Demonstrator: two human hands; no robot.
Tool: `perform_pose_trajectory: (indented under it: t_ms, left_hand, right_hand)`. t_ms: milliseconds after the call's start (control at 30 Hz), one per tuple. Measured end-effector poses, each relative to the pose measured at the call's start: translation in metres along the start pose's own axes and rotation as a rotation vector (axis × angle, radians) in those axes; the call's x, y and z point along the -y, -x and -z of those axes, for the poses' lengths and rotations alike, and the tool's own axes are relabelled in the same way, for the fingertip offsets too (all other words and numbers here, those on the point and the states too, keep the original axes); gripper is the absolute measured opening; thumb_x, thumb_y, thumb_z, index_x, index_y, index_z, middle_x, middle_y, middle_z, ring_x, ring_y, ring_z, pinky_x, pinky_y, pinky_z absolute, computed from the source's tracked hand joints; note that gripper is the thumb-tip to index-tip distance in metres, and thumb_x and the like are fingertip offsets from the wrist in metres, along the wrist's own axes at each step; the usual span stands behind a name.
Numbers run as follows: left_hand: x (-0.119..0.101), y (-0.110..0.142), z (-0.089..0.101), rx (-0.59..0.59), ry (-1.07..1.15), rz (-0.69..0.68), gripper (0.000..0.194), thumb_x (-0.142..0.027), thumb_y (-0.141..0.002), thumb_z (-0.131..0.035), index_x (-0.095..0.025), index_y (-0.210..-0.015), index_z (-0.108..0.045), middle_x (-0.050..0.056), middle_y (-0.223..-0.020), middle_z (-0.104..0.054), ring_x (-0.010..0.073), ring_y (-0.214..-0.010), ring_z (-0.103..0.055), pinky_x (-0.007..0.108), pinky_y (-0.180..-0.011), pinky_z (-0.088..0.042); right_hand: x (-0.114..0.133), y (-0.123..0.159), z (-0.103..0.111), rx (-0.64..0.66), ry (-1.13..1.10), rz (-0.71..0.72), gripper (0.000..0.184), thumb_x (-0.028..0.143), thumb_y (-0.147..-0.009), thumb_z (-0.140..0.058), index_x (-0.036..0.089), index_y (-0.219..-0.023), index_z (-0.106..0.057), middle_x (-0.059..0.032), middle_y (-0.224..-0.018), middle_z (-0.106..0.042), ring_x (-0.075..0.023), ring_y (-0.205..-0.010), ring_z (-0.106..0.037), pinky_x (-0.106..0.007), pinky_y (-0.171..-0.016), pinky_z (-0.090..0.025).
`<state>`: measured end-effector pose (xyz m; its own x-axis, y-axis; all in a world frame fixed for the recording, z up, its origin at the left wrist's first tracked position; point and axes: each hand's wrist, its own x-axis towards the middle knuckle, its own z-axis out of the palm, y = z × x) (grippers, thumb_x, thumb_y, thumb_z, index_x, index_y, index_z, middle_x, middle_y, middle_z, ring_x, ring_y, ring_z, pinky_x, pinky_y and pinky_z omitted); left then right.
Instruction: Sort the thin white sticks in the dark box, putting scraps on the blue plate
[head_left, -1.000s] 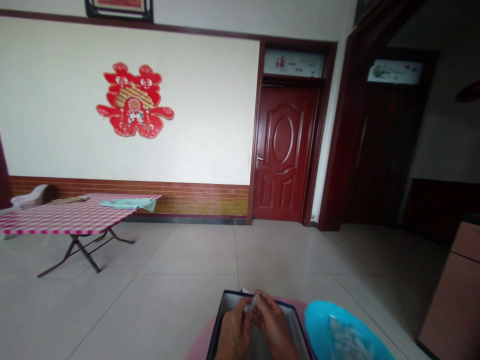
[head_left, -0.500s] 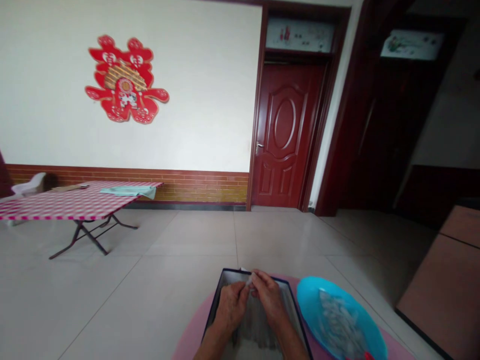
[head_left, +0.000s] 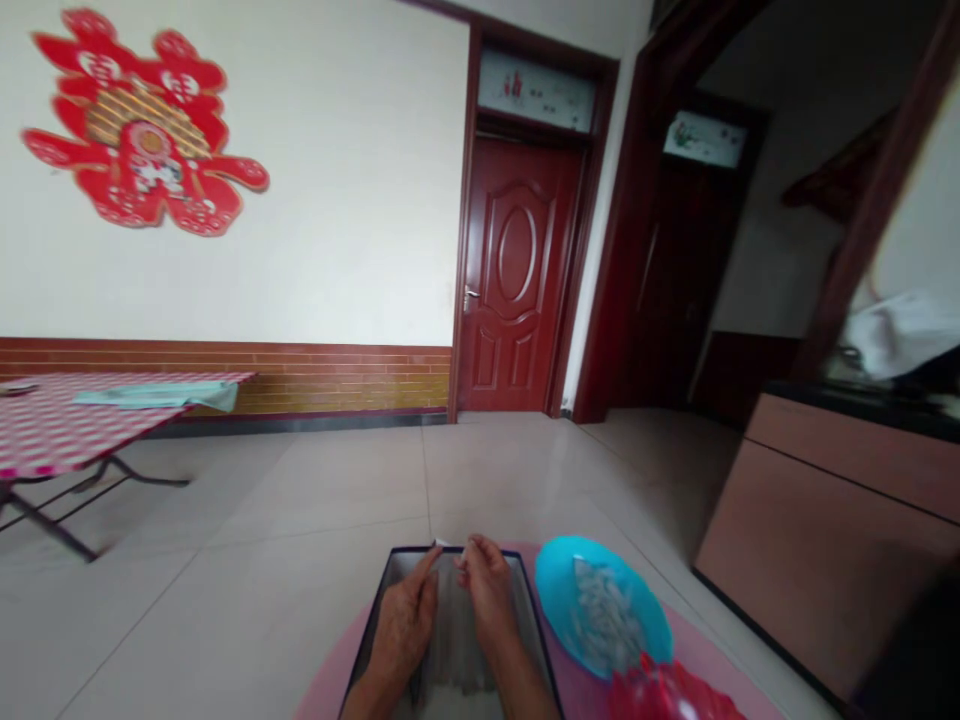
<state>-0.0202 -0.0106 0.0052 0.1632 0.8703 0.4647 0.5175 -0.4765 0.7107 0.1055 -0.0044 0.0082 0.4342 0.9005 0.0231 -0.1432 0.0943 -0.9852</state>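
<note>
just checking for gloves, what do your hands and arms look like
The left hand and right hand are bare, no gloves. Both forearms are bare too, with no sleeve in view. No ring or watch can be made out.

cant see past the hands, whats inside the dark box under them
The dark box holds pale grey strands, too blurred to name, running lengthwise. The left hand and right hand cover the part beneath them, so what lies there cannot be seen.

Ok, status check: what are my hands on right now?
Left hand open over the dark-rimmed box; right hand curled near its far rim, hold unclear. Blue plate of pale pieces to the right, red plastic bag beside it. Nothing blocking.
</note>
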Motion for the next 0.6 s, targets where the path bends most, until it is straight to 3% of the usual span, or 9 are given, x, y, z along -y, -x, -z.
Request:
perform_pose_trajectory:
  t_ms: [100,233,367,433,500,600]
  left_hand:
    - [0.005,-0.002,0.000,0.004,0.045,0.023,0.049,-0.041,-0.092,-0.030,-0.016,-0.123,-0.059,0.001,-0.061,-0.066,0.0163,-0.051,-0.060,0.023,-0.051,-0.043]
    - [0.008,-0.002,0.000,-0.011,0.041,0.030,0.048,-0.043,-0.091,-0.033,-0.016,-0.119,-0.061,0.001,-0.059,-0.065,0.0174,-0.053,-0.060,0.024,-0.052,-0.043]
    - [0.006,-0.001,0.000,-0.035,0.005,0.015,0.048,-0.042,-0.090,-0.032,-0.016,-0.116,-0.062,-0.001,-0.054,-0.061,0.0171,-0.050,-0.058,0.024,-0.051,-0.041]
    - [0.004,-0.001,0.000,-0.026,-0.012,0.015,0.048,-0.041,-0.090,-0.032,-0.015,-0.116,-0.063,-0.002,-0.051,-0.058,0.0167,-0.048,-0.056,0.024,-0.050,-0.040]
    - [0.002,-0.002,0.000,-0.003,-0.017,0.016,0.049,-0.040,-0.089,-0.032,-0.013,-0.116,-0.063,-0.002,-0.050,-0.057,0.0166,-0.047,-0.056,0.024,-0.049,-0.038]
    - [0.001,-0.002,0.002,0.031,-0.028,0.010,0.050,-0.039,-0.089,-0.030,-0.012,-0.117,-0.062,-0.001,-0.051,-0.057,0.0171,-0.048,-0.056,0.025,-0.049,-0.038]
  right_hand:
    - [0.001,-0.009,-0.001,-0.087,0.208,0.051,0.034,0.046,-0.077,-0.048,0.022,-0.095,-0.065,-0.0048,-0.080,-0.071,-0.0211,-0.075,-0.066,-0.029,-0.062,-0.050]
    - [0.025,-0.034,0.018,-0.169,0.367,0.115,0.027,0.035,-0.073,-0.053,0.022,-0.091,-0.068,-0.0053,-0.089,-0.072,-0.0230,-0.089,-0.064,-0.031,-0.077,-0.048]
    - [0.054,-0.051,0.073,-0.211,0.544,0.163,0.020,0.025,-0.067,-0.056,0.022,-0.082,-0.069,-0.0061,-0.088,-0.072,-0.0245,-0.091,-0.063,-0.034,-0.087,-0.043]
    - [0.059,-0.049,0.106,-0.208,0.631,0.151,0.011,0.017,-0.059,-0.059,0.022,-0.064,-0.067,-0.0059,-0.073,-0.071,-0.0269,-0.085,-0.064,-0.036,-0.083,-0.043]
    - [0.058,-0.041,0.133,-0.187,0.701,0.138,0.014,0.010,-0.052,-0.060,0.023,-0.048,-0.060,-0.0036,-0.057,-0.065,-0.0267,-0.077,-0.064,-0.036,-0.078,-0.042]
    - [0.055,-0.030,0.159,-0.151,0.757,0.140,0.018,0.010,-0.050,-0.062,0.023,-0.040,-0.056,-0.0004,-0.046,-0.058,-0.0232,-0.067,-0.060,-0.034,-0.072,-0.041]
